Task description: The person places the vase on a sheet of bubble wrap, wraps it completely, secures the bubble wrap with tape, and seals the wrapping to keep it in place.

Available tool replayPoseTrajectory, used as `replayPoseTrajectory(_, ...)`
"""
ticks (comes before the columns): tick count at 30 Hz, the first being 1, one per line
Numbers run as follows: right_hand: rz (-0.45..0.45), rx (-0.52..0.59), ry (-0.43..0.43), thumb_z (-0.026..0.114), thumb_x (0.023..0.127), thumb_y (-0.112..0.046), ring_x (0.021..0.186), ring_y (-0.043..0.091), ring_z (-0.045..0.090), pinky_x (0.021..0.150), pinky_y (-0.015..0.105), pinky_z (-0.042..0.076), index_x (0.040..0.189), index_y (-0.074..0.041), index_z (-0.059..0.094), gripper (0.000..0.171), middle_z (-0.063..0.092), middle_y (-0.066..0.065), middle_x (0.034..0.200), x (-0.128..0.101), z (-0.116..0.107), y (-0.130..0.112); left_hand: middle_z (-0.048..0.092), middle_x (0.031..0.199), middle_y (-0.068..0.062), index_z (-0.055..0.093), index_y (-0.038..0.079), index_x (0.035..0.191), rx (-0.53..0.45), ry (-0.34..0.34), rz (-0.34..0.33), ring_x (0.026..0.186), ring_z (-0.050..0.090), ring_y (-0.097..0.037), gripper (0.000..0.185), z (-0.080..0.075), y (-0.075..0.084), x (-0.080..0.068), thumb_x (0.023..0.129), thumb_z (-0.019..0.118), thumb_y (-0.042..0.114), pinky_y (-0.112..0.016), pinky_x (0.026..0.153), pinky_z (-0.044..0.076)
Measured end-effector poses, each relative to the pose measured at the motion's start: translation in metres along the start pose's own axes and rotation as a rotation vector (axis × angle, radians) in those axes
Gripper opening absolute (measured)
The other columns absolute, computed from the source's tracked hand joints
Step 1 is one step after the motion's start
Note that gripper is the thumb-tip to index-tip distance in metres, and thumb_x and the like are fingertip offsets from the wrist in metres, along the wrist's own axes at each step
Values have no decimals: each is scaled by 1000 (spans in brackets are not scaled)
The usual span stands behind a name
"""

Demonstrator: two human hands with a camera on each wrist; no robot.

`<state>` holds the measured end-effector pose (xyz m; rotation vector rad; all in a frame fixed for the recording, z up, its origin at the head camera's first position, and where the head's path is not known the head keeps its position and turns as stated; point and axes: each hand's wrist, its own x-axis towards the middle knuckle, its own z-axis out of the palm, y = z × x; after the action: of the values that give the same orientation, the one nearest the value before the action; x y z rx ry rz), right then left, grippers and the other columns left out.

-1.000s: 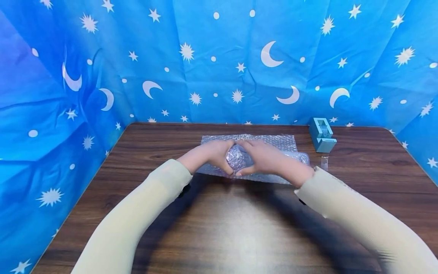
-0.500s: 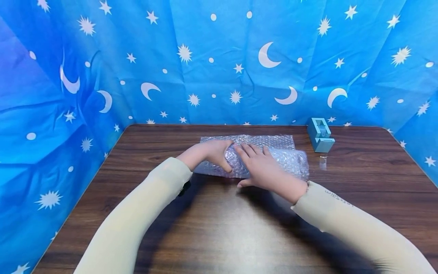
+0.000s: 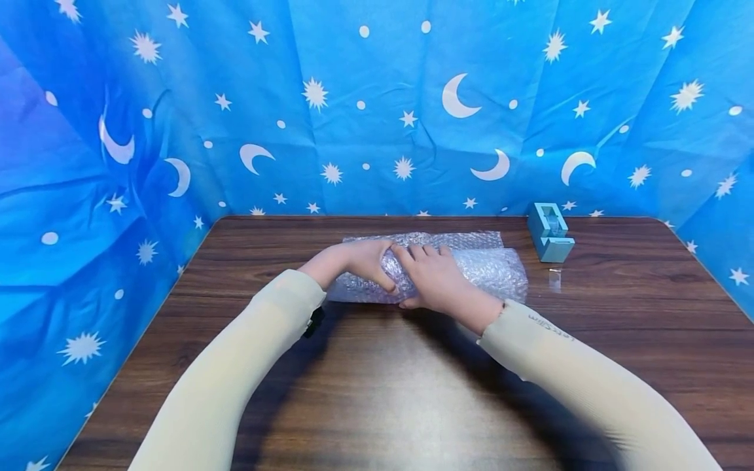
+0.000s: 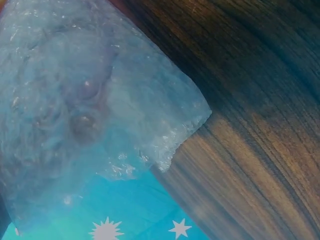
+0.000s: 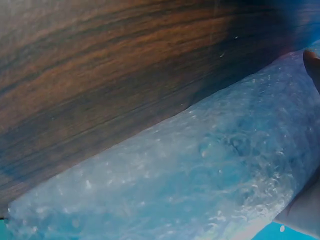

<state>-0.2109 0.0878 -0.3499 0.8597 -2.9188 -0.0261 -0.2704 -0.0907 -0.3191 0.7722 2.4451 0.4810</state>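
A roll of bubble wrap (image 3: pixel 491 271) lies across the far half of the table, with a flat strip of it spread behind. Around the roll's middle, my left hand (image 3: pixel 366 261) grips with the thumb on the near side and fingers over the top. Close beside it, my right hand (image 3: pixel 434 280) holds the roll too, fingers bent over the top and thumb at the near edge. In the left wrist view the bubble wrap (image 4: pixel 140 95) shows a loose end and something reddish, blurred, inside. The right wrist view shows the bubble wrap (image 5: pixel 150 185) reaching up to my right thumb (image 5: pixel 312 65).
A light blue tape dispenser (image 3: pixel 550 245) stands at the back right of the wooden table (image 3: pixel 400 405). Just in front of it is a short piece of clear tape (image 3: pixel 555 280). A blue curtain (image 3: pixel 365 59) with moons and stars hangs behind and at the sides.
My right hand has lifted its fingers, spread them across the roll, then bent them around it nearer my left hand. My left hand keeps its grip; the bubble wrap's right part now shows more.
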Motion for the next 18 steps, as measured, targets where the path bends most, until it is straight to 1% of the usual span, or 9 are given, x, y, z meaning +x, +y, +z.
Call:
replayPoseTrajectory(5, 17, 8, -26, 84, 77, -56, 134, 43, 56, 113, 65, 43, 159, -9, 32, 108, 53, 24, 148, 4, 0, 0, 59, 134, -17, 41, 0, 146, -14, -15, -8, 116, 62, -28, 80, -2, -1, 3, 80, 79, 26, -37, 99, 56)
replayPoseTrajectory(8, 25, 16, -45, 85, 77, -54, 135, 43, 55, 113, 65, 43, 159, -10, 31, 108, 53, 23, 149, 8, -1, -1, 58, 137, -17, 38, 0, 149, -25, -17, -25, 119, 61, -29, 85, -4, -4, 2, 80, 79, 29, -39, 102, 55)
replayPoseTrajectory(11, 31, 26, -62, 86, 76, -52, 136, 43, 54, 114, 64, 42, 159, -11, 32, 107, 53, 23, 150, 11, -3, -2, 55, 140, -19, 36, -1, 151, -50, -17, -18, 123, 59, -31, 88, -5, -8, 1, 81, 79, 30, -42, 106, 53)
replayPoseTrajectory(15, 27, 32, -73, 87, 75, -50, 136, 44, 54, 113, 63, 43, 159, -11, 33, 107, 53, 23, 149, 16, -5, -1, 54, 142, -20, 36, 0, 150, -91, -26, 2, 126, 58, -33, 86, -6, -15, 3, 82, 78, 29, -44, 108, 52)
replayPoseTrajectory(18, 18, 54, -93, 88, 75, -48, 137, 45, 52, 115, 63, 42, 159, -11, 32, 107, 53, 24, 150, 20, -6, 3, 50, 147, -20, 33, 1, 153, -100, -42, -10, 132, 54, -34, 88, -8, -17, 6, 83, 77, 32, -47, 113, 47)
